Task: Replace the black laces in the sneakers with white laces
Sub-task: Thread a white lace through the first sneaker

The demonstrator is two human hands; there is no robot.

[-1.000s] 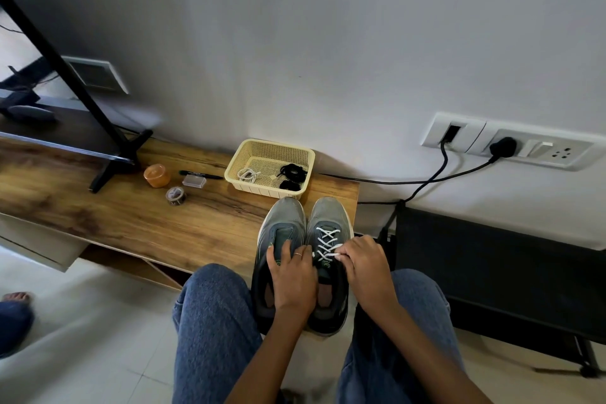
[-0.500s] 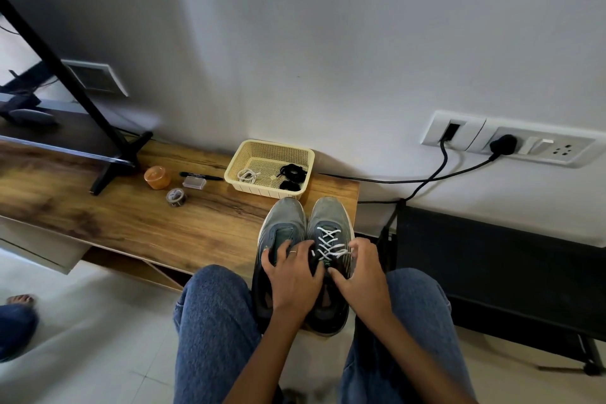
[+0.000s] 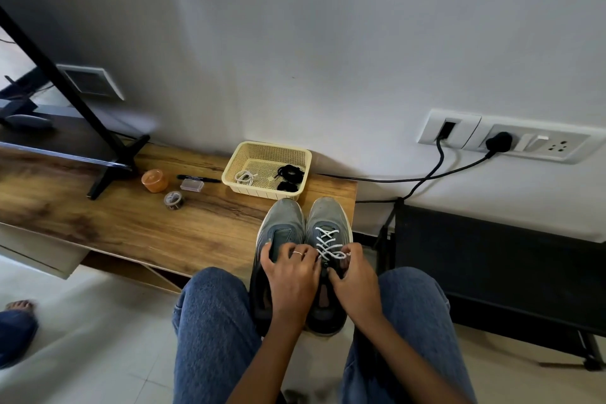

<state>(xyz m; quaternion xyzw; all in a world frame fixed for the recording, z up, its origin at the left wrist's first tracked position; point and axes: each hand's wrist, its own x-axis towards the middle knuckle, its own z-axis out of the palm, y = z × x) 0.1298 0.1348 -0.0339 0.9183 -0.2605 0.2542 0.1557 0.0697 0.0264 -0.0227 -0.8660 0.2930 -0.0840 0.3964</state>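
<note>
Two grey sneakers stand side by side at the near right end of a wooden bench, toes to the wall, heels between the person's knees. The right sneaker has a white lace crossed through its eyelets. The left sneaker has no lace in the part that shows.

The left hand lies over the middle of the left sneaker, fingers bent & spread on the tongue area, w/ a ring on one finger; its fingertips on the right side reach to the lace, but I cannot tell if they pinch it. The right hand is on the right sneaker, fingers curled, and pinches the white lace near the top eyelets.

Behind the sneakers, touching almost the toes, is a yellow basket. Inside it: a coiled white lace on the left and black laces on the right.

Left of the basket on the bench: a black pen, a small clear box, an orange cup, a tape roll.
</note>
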